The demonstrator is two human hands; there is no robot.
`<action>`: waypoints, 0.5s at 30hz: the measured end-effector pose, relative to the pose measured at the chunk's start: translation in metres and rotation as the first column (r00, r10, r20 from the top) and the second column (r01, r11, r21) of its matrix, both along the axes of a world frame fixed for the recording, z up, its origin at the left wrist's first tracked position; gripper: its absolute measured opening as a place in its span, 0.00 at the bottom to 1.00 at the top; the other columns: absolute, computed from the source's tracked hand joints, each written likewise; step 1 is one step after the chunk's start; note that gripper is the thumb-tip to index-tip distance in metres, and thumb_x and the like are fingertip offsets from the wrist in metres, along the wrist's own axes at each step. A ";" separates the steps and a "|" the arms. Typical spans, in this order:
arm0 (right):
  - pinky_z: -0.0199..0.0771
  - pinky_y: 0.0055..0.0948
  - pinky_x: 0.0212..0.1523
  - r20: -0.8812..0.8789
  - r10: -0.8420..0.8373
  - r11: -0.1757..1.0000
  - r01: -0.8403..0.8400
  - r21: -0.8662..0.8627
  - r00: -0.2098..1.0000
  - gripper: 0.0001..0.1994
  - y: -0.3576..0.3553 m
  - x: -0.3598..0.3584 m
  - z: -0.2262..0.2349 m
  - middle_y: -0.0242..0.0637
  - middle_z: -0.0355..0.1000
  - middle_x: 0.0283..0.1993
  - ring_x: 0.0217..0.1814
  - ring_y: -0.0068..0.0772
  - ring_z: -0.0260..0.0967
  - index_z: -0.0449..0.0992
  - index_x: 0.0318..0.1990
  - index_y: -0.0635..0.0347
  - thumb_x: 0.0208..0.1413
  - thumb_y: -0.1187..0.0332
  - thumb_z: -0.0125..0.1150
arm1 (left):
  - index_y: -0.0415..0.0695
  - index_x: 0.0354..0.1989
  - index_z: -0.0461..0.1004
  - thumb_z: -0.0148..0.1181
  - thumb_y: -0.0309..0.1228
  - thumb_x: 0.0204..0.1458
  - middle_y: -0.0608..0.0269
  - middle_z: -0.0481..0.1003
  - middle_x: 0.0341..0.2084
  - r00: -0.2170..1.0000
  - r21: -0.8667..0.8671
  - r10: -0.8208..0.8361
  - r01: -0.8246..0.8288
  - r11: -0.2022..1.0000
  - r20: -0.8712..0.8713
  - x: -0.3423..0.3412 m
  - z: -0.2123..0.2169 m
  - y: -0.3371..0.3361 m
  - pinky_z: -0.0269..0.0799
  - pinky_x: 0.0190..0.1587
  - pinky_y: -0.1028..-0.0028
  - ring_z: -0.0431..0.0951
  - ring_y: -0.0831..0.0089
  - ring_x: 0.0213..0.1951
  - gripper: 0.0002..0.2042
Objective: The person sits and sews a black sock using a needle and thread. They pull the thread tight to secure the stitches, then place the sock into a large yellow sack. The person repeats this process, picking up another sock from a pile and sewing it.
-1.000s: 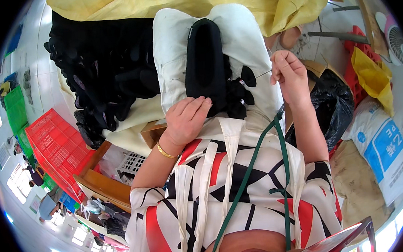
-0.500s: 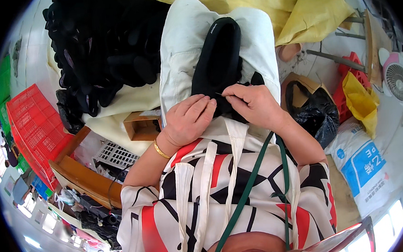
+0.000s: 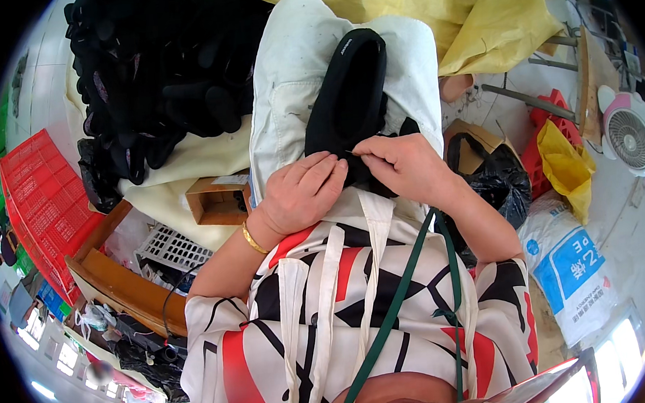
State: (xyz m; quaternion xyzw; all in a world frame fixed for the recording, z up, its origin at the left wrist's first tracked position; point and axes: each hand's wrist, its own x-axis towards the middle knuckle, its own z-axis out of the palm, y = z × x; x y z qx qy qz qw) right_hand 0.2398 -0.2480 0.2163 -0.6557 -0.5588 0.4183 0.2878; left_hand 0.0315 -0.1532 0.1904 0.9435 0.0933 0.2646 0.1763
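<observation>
While the shoe lies toe-away on the lap, both hands meet at its heel end.
Shoe: one black slipper-like shoe (image 3: 349, 89), resting on the pale trousers (image 3: 285, 78), heel toward the body.
Left hand (image 3: 303, 191): fingers curled narrow, pressing on the dark fabric at the heel.
Right hand (image 3: 401, 163): fingertips pinched shut on something thin at the same spot, perhaps a needle; too small to tell.
Risk: the pinching fingertips sit almost against the left fingers, so a slip could likely prick them; the shoe could slide off the lap if the left hand lets go.
Count: one shoe in hand, one heap of black shoes (image 3: 159, 71), one red crate (image 3: 38, 193), one fan (image 3: 629, 138), one gold bangle (image 3: 252, 239).
</observation>
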 end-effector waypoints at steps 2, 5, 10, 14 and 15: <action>0.77 0.40 0.33 0.008 0.023 1.000 -0.023 -0.009 1.000 0.07 0.003 0.000 -0.002 0.46 0.77 0.31 0.32 0.50 0.76 0.78 0.41 0.59 0.56 0.71 0.57 | 0.41 0.41 0.79 0.66 0.25 0.45 0.59 0.78 0.36 1.000 -0.012 -0.003 0.003 1.000 0.002 0.000 -0.001 0.000 0.77 0.33 0.74 0.82 0.65 0.38 0.12; 0.76 0.41 0.33 -0.028 0.012 0.999 -0.013 -0.042 1.000 0.06 0.007 -0.004 -0.002 0.46 0.77 0.31 0.32 0.51 0.76 0.77 0.40 0.60 0.57 0.70 0.57 | 0.40 0.41 0.79 0.65 0.24 0.44 0.58 0.78 0.37 1.000 -0.030 -0.008 0.008 1.000 -0.007 -0.001 0.000 -0.001 0.78 0.33 0.74 0.82 0.65 0.38 0.13; 0.72 0.42 0.31 -0.020 -0.009 0.993 0.006 -0.119 1.000 0.07 0.011 -0.014 -0.009 0.47 0.74 0.28 0.32 0.54 0.74 0.68 0.43 0.61 0.60 0.71 0.55 | 0.38 0.40 0.79 0.64 0.24 0.44 0.57 0.78 0.36 1.000 -0.056 -0.015 0.015 0.998 -0.009 -0.001 -0.002 -0.003 0.78 0.33 0.74 0.82 0.64 0.38 0.13; 0.69 0.44 0.31 -0.058 -0.019 0.994 0.012 -0.109 0.998 0.08 0.020 -0.019 -0.012 0.49 0.72 0.27 0.31 0.56 0.72 0.62 0.44 0.61 0.61 0.71 0.54 | 0.37 0.39 0.80 0.62 0.25 0.43 0.57 0.78 0.36 1.000 -0.027 -0.012 0.012 1.000 -0.021 0.001 0.002 -0.005 0.78 0.34 0.73 0.82 0.64 0.38 0.13; 0.69 0.44 0.32 -0.077 -0.009 0.995 0.001 -0.101 0.997 0.08 0.021 -0.018 -0.012 0.48 0.72 0.27 0.31 0.56 0.72 0.63 0.44 0.60 0.61 0.71 0.54 | 0.39 0.39 0.80 0.62 0.25 0.43 0.58 0.78 0.36 1.000 -0.014 -0.011 0.011 1.000 -0.011 0.001 0.001 -0.005 0.78 0.35 0.73 0.81 0.65 0.38 0.12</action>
